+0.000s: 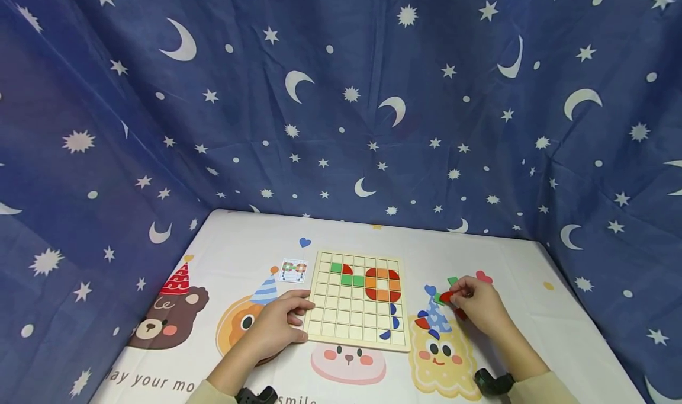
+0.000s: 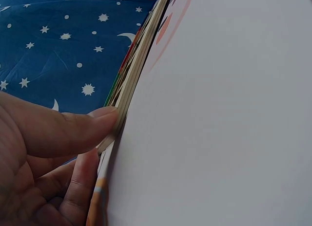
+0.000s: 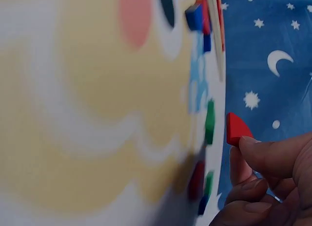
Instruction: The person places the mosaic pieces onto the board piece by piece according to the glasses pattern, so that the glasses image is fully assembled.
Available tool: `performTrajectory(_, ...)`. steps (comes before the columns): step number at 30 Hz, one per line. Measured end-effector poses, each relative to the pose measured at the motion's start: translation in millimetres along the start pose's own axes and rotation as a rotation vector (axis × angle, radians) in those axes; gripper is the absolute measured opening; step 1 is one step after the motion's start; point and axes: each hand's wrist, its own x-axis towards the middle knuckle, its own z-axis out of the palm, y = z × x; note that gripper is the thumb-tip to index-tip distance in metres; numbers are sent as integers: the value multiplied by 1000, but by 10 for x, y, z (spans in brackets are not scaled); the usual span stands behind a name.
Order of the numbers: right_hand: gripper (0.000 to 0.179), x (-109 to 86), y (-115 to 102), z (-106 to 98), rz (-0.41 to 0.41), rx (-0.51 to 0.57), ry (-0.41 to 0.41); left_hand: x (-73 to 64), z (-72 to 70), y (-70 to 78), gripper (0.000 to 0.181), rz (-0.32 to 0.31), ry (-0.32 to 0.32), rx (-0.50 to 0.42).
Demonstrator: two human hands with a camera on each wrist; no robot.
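Note:
A square wooden grid board [image 1: 343, 318] lies on the table, with green, red, orange and blue pieces set in its upper and right-hand cells. At its lower left corner my left hand [image 1: 278, 321] holds the edge, the thumb [image 2: 100, 126] against the front side and curled fingers beside it. My right hand [image 1: 482, 306], to the right of the board, pinches a red quarter-circle piece [image 3: 237, 129] between thumb and fingertips, raised over the table. Under and around that hand lie loose pieces, among them a green block [image 3: 209, 122] and a dark red piece [image 3: 196, 181].
A small pattern card [image 1: 293, 270] lies just left of the board's top. Several loose blue and red pieces, including a red one [image 1: 422, 323], are scattered between board and right hand. A blue star-and-moon curtain [image 1: 341, 108] encloses the white cartoon-print tablecloth [image 1: 256, 232].

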Motion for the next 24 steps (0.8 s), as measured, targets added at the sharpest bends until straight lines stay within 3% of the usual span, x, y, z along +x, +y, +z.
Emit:
performTrajectory(8, 12, 13, -317, 137, -22, 60, -17, 21, 3, 8, 59, -4, -4, 1)
performTrajectory(15, 11, 64, -649, 385, -77, 102, -33, 24, 7, 2, 59, 3, -3, -4)
performTrajectory(24, 11, 119, -1065, 782, -146, 222, -114, 14, 12, -25, 59, 9, -7, -6)
